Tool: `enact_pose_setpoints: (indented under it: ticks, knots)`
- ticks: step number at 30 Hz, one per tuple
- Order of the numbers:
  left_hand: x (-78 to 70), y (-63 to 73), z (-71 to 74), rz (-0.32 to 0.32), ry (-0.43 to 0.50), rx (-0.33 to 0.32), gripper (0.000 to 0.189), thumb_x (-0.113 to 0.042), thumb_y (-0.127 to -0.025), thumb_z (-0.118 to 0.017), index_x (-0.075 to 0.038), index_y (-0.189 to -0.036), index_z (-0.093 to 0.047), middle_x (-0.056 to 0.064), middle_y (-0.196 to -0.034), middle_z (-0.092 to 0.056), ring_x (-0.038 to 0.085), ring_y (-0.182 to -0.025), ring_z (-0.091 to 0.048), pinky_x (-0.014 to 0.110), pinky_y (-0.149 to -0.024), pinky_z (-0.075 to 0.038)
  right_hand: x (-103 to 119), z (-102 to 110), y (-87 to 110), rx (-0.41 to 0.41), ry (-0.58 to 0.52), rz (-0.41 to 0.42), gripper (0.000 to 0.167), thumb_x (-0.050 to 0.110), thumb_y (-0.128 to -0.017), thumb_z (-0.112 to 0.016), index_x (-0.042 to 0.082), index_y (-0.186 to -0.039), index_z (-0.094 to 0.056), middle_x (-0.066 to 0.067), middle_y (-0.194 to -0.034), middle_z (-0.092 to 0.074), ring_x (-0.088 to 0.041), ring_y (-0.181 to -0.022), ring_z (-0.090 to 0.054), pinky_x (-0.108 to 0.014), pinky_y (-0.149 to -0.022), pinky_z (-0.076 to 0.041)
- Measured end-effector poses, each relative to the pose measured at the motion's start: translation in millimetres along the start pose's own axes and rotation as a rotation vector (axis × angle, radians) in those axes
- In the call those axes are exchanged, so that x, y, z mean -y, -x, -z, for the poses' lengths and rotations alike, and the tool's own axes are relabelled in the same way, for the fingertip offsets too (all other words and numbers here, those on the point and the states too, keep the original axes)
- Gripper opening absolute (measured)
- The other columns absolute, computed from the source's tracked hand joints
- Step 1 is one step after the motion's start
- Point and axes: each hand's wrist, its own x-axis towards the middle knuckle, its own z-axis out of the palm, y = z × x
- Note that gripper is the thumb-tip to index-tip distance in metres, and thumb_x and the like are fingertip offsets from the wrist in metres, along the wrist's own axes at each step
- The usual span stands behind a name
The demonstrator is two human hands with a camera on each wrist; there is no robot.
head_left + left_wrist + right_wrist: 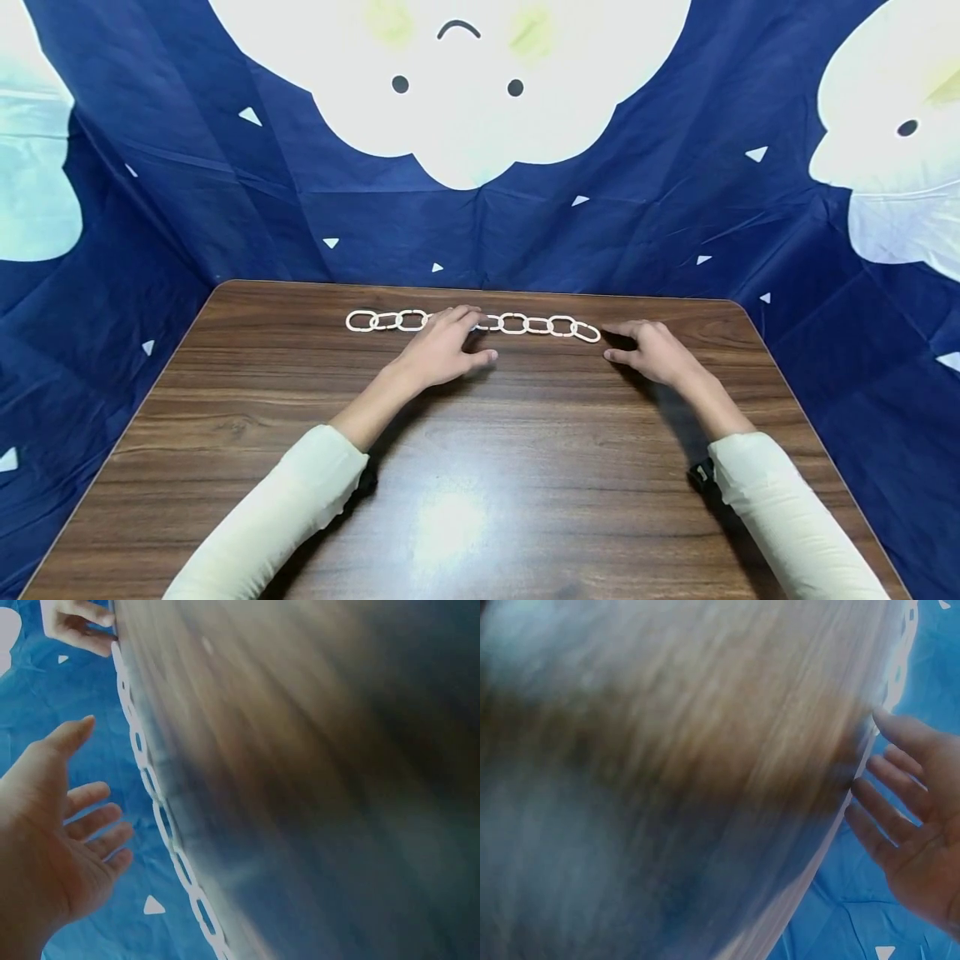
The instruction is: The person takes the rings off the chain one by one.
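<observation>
Partly under left hand, white chain; end near right hand

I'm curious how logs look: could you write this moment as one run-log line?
left hand: over white chain | right hand: near its right end | chain: laid along far side of wooden table

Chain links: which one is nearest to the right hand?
In the head view, the rightmost link, beside the right hand; it slants downward, while the other visible links lie nearly level.
</observation>
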Motion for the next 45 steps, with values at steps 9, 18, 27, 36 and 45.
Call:
enact_pose_setpoints:
  ticks: [9, 18, 27, 36, 45]
  knots:
    - [-19.4, -11.4, -6.4, -0.037, -0.055, 0.063, 0.071, -0.049, -0.104, -0.078, -0.002, -0.155, -0.063, 0.022, -0.165, -0.060, 0.045, -0.160, -0.051, 0.060, -0.138, -0.032, 2.6, -1.1, -2.6, 0.009, 0.001, 0.017, 0.050, 0.019, -0.104, -0.081, 0.001, -0.149, -0.070, -0.027, -0.148, -0.072, -0.051, -0.145, -0.064, -0.067, -0.123, -0.048]
    - [-39.2, -25.8, -12.2, -0.067, -0.062, 0.115, 0.065, -0.041, -0.109, -0.073, -0.002, -0.159, -0.060, 0.020, -0.168, -0.059, 0.041, -0.160, -0.053, 0.058, -0.137, -0.035, 5.9, -0.6, -2.5, -0.007, -0.007, 0.023, 0.042, 0.019, -0.104, -0.082, 0.001, -0.142, -0.076, -0.025, -0.142, -0.077, -0.049, -0.140, -0.068, -0.065, -0.121, -0.051]
    - [-28.6, -61.5, -57.9, -0.126, -0.104, 0.113, 0.062, -0.049, -0.109, -0.069, -0.008, -0.155, -0.065, 0.011, -0.161, -0.066, 0.033, -0.149, -0.064, 0.051, -0.128, -0.049, -13.4, -9.2, -9.9, -0.015, -0.020, 0.029, 0.045, 0.030, -0.103, -0.084, 0.005, -0.140, -0.078, -0.022, -0.140, -0.079, -0.047, -0.138, -0.070, -0.067, -0.118, -0.052]
    - [-17.0, -94.6, -102.0, -0.162, -0.173, 0.153, 0.061, -0.051, -0.108, -0.070, -0.015, -0.156, -0.064, 0.005, -0.161, -0.067, 0.028, -0.149, -0.065, 0.047, -0.127, -0.050, 6.1, 1.7, -7.8, 0.035, -0.011, 0.000, 0.044, 0.020, -0.105, -0.081, 0.000, -0.144, -0.074, -0.028, -0.144, -0.075, -0.051, -0.142, -0.066, -0.068, -0.121, -0.050]
    - [-29.1, -104.6, -110.8, -0.156, -0.173, 0.163, 0.061, -0.050, -0.110, -0.067, -0.017, -0.160, -0.062, 0.006, -0.164, -0.065, 0.026, -0.152, -0.063, 0.046, -0.128, -0.049, 11.3, 2.1, -11.1, 0.032, -0.012, 0.001, 0.041, 0.018, -0.105, -0.081, 0.001, -0.142, -0.076, -0.025, -0.141, -0.076, -0.049, -0.139, -0.068, -0.067, -0.119, -0.052]
